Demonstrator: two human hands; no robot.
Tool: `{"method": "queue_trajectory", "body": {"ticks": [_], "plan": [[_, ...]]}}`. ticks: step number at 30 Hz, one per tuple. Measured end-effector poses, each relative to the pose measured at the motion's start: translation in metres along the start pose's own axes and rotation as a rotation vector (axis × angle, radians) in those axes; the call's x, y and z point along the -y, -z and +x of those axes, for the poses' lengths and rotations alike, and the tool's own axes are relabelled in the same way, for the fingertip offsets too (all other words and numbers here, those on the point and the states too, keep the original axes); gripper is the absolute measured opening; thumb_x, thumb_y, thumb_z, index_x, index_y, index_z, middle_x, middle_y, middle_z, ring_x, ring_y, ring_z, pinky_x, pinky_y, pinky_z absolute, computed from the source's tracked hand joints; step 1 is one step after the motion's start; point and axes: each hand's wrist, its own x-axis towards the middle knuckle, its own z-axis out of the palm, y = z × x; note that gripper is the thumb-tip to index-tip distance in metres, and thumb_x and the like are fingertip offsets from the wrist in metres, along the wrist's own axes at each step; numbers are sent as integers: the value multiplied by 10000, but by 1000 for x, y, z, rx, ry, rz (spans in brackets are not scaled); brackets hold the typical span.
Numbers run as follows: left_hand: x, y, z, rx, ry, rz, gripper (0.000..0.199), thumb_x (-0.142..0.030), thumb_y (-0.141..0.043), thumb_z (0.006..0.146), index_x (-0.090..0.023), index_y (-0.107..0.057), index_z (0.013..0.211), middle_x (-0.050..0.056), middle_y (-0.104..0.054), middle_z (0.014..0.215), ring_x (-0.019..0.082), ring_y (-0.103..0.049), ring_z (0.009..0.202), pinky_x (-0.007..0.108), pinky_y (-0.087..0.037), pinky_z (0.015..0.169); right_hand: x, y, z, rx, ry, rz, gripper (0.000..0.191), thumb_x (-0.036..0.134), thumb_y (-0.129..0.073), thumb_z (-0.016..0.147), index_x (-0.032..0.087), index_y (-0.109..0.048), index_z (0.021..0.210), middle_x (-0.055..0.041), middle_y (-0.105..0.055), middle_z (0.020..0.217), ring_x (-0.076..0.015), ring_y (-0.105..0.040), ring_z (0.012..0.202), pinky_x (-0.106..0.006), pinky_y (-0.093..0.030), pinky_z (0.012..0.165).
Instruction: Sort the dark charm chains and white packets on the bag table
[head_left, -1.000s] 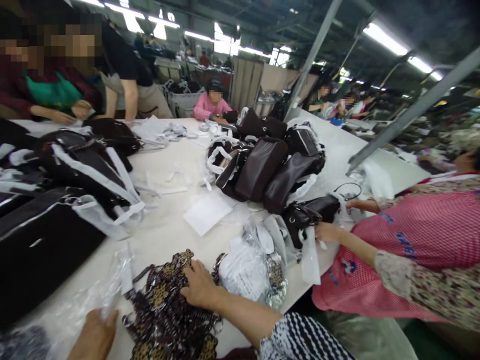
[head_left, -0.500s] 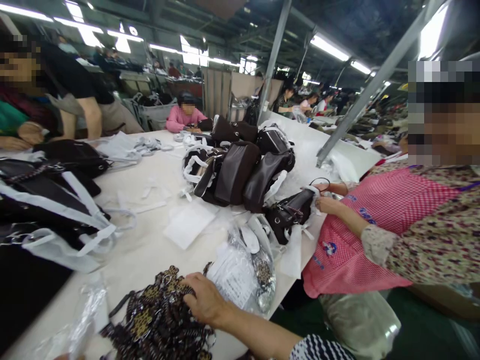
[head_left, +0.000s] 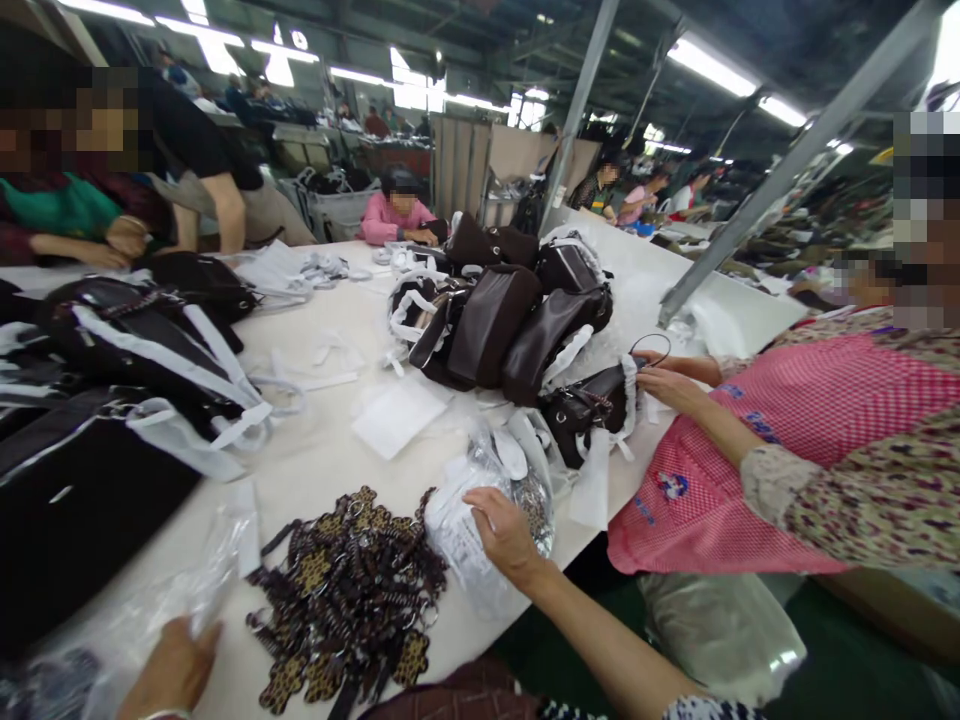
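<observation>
At the lower left, my left hand [head_left: 172,665] has its fingers closed on a crumpled clear plastic bag [head_left: 199,560]. My right hand [head_left: 506,535] is over a filled clear plastic bag [head_left: 457,535] with a white sheet inside, its fingers loosely bent and nothing visible between them; whether it touches the bag, I cannot tell. Between my hands lies a heap of dark braided straps [head_left: 352,590] with metal rings and leopard-print flower pieces. A large dark brown bag [head_left: 97,490] with white-wrapped handles lies left of the heap.
Several dark brown handbags [head_left: 495,330] are piled mid-table, with a white sheet [head_left: 401,412] before them. On the right, a co-worker in a pink checked apron [head_left: 720,480] handles a dark bag [head_left: 589,405]. A slanted metal post [head_left: 742,200] rises behind. More people work at the far left.
My right hand has left the strap heap and moved right, over the filled plastic bag. My left hand has come further into view with the clear plastic. The view has shifted.
</observation>
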Motion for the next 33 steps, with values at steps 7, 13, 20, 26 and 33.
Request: {"method": "queue_trajectory", "body": {"ticks": [7,13,20,26,33], "plan": [[-16,20,-37,22,-110,87,702,-501,-252,849,13,-471,1275,267,-566,1225,375,-544,1166,466,-409,1004,-46,26,-16,-173,-125,-204,253,171,-456,920,204,-622,1108,-97,-632,1132,-221,-565,1109,-451,-457,995],[-54,37,-74,-370,-285,-36,603,-465,-281,920,-29,-457,1297,245,-501,1312,363,-464,1249,491,-384,1050,-56,20,-31,-99,-159,-284,354,318,-540,901,184,-556,1228,-140,-557,1274,-270,-496,1220,-513,-411,1047],[-149,65,-109,-433,-679,-228,388,-336,-447,940,-190,-450,1299,140,-507,1350,296,-454,1282,513,-397,1060,-55,-16,-46,81,-118,-357,651,407,-617,846,164,-395,1408,-179,-406,1448,-321,-399,1335,-518,-398,1068],[-244,69,-128,-56,-943,-238,374,-288,-497,927,-206,-476,1291,106,-501,1399,241,-383,1357,453,-297,1146,-73,-23,-43,135,-120,-311,561,318,-598,848,178,-460,1373,-160,-500,1365,-303,-463,1275,-523,-409,1055],[-322,41,-108,315,-869,-143,738,-412,-625,840,-126,-295,1435,170,-370,1503,276,-337,1394,423,-274,1149,-81,11,-37,-103,-465,-73,540,321,-537,868,176,-431,1377,-122,-645,1129,-238,-640,982,-437,-523,892]]}}
